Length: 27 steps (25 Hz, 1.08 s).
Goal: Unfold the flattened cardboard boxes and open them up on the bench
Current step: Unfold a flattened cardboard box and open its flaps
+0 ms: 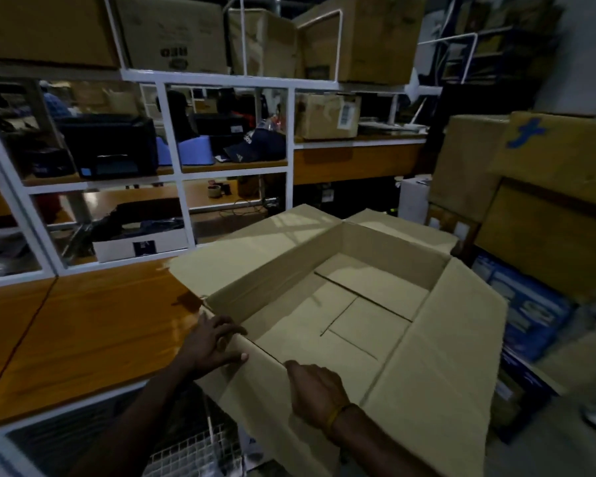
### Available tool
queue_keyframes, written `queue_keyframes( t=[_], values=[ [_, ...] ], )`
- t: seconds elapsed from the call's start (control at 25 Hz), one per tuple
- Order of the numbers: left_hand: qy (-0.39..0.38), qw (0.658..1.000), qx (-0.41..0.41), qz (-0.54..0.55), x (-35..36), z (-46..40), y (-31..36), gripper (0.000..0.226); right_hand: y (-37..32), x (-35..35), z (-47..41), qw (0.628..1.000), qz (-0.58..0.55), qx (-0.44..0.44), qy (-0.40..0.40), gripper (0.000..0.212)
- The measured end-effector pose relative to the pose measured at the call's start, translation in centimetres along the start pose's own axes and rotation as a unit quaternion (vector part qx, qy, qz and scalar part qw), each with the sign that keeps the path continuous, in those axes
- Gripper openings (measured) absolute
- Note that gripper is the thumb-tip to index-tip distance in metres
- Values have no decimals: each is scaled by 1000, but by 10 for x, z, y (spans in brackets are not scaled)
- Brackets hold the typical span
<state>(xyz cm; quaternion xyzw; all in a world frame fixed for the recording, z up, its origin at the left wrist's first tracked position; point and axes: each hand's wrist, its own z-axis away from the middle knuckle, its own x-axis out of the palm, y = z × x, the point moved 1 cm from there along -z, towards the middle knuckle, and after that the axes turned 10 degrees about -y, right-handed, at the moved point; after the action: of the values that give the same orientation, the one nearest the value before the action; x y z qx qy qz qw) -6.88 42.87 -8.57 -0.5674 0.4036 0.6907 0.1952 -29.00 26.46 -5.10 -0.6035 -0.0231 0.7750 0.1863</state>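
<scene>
A stockroom or packing area: sealed cartons (172, 32) are crowding white metal shelving (221, 80), more boxes (544, 187) are standing stacked beside a wooden counter (83, 332).

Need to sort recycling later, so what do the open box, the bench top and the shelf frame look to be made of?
Open box: plain brown cardboard, matte, with creased flaps. Bench top: looks like wood or wood laminate, glossy, showing orange grain and reflections. Shelf frame: probably white-painted metal, judging by its thin square bars.

The open box (341, 304) is matt, plain brown cardboard with creased flaps, the bench (93, 325) under it is glossy varnished wood, and the shelf frame (172, 132) behind looks like white painted metal.
</scene>
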Motion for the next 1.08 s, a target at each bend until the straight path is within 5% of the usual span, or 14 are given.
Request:
queue_keyframes(
  t=[0.32, 0.72, 1.08],
  values=[
    [120, 990, 22, 76, 16, 87, -2, 67, -44, 30, 48, 999, 7, 41, 30, 42],
    [205, 969, -97, 93, 40, 226, -14, 54, -106, 62, 114, 997, 38, -38, 60, 56],
    [208, 945, -240, 76, 24, 343, -10, 49, -176, 89, 132, 985, 59, -80, 138, 47]
  ],
)
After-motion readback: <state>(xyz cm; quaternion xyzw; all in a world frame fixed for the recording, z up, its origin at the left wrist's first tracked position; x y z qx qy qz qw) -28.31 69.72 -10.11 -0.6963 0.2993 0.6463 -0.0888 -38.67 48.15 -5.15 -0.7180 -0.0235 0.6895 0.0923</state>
